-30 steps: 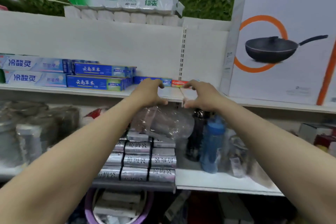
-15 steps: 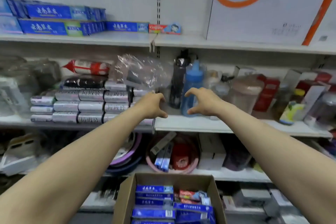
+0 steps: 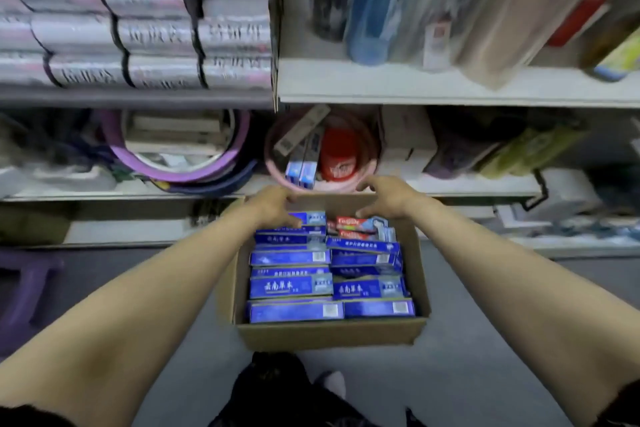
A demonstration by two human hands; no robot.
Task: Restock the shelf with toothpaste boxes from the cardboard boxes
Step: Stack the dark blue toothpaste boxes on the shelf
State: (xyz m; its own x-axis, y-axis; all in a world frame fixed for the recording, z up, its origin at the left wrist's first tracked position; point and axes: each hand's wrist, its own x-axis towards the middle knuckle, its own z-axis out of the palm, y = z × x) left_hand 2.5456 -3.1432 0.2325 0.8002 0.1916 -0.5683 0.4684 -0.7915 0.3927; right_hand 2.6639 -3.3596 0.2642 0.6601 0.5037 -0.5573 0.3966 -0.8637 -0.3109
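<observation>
Hovered above open brown cardboard box [image 3: 329, 334] holding blue rectangular toothpaste boxes [image 3: 291, 258]: left hand [image 3: 273, 206] and right hand [image 3: 391, 198], fingers [image 3: 367, 184] loosely curled, gripped nothing.

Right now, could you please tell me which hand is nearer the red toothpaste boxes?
Right. The right hand is just over the red toothpaste boxes; the left hand is beside them, over the blue boxes.

a small general shop. above the cardboard box [image 3: 329, 336] on the grey floor rise tiers of white shelving [image 3: 450, 87] crammed with goods: identical silver packs [image 3: 156, 35] stacked in rows up and to the left of the box, bottles [image 3: 374, 3] up and to its right, plastic basins [image 3: 180, 175] just behind it. the box itself is packed with matching blue toothpaste boxes [image 3: 291, 288].
</observation>
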